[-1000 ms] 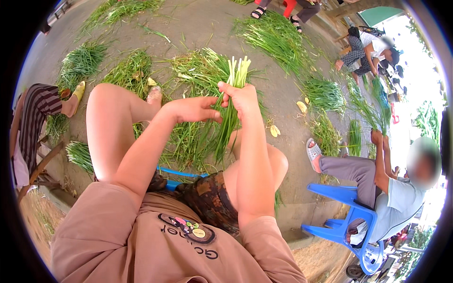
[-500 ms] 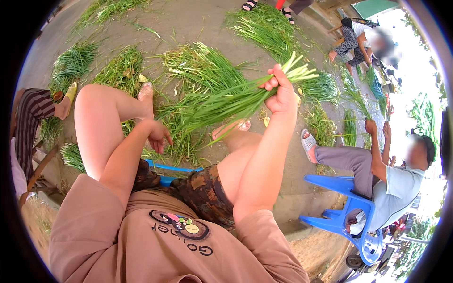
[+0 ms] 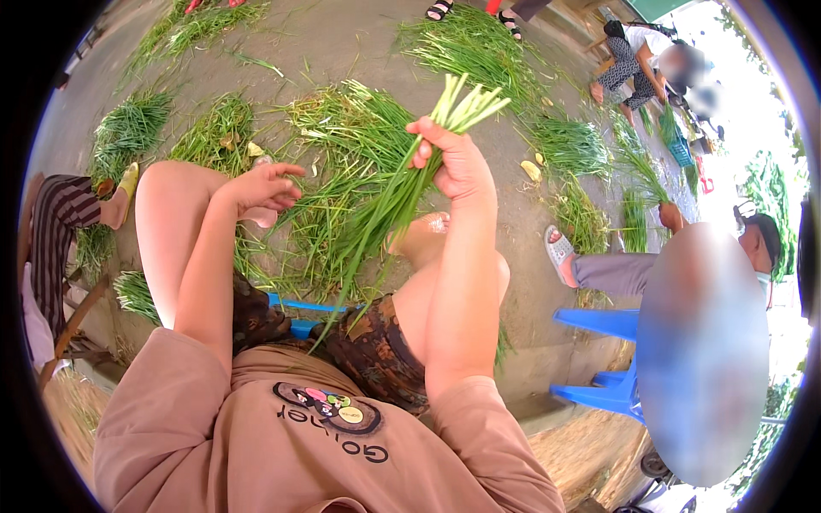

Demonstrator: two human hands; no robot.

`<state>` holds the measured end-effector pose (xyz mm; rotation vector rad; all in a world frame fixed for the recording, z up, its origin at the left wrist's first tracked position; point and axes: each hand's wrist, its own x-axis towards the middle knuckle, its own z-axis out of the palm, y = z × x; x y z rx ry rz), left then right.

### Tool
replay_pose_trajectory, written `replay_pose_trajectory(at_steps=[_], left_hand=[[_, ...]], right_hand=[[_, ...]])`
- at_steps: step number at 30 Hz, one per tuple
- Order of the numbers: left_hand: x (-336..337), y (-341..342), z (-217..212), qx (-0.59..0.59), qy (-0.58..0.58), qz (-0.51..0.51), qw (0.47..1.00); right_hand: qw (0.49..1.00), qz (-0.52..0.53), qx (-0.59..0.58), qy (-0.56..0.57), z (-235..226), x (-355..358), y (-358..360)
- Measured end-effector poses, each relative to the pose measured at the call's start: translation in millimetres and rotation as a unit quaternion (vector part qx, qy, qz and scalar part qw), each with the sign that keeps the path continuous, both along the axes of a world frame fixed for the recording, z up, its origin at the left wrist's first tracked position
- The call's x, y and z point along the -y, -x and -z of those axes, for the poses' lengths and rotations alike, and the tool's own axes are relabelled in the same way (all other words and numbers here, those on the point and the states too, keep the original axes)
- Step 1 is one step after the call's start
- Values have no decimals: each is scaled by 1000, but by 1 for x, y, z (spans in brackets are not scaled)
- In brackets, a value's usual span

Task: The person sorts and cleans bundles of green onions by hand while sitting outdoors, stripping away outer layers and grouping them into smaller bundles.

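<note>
My right hand (image 3: 456, 161) is closed around a bunch of garlic chives (image 3: 402, 201). Its pale stem ends (image 3: 466, 104) stick up above the fist, while the long green leaves droop down to the left over my knee. Off to the left, my left hand (image 3: 263, 190) hovers above my knee with fingers apart, holding nothing. Between and beyond my feet lies a big heap of loose chives (image 3: 351, 124), partly hidden behind the held bunch.
More chive piles lie at the left (image 3: 132, 124), far centre (image 3: 475, 56) and right (image 3: 569, 145). I sit on a blue stool (image 3: 299, 328). A co-worker's blue chair (image 3: 599, 393) stands at right; another person's striped leg (image 3: 68, 209) is at left. Yellow scraps (image 3: 531, 171) dot the ground.
My right hand has moved left with the chives, which now hang more steeply. My left hand has risen from low between my knees, its fingers spreading. The co-worker at right has shifted.
</note>
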<state>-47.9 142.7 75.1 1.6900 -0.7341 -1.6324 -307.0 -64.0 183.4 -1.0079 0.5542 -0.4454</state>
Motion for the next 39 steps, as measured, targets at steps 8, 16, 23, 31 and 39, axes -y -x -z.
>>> replay_pose_trajectory(at_steps=[8,16,23,31,39], left_hand=[[27,67,-71,-176,172,73,966],[46,95,-82,-52,116,75,989],[27,65,-72,-43,119,34,991],[22,60,-67,9,108,-13,994],[37,84,-49,41,106,40,993]], right_hand=[[992,21,-108,-56,35,-13,-40],[988,34,-147,-17,37,-15,-40],[987,9,-159,1,43,-17,-41],[977,61,-198,-46,50,-11,-46],[978,79,-165,-98,62,-26,-59]])
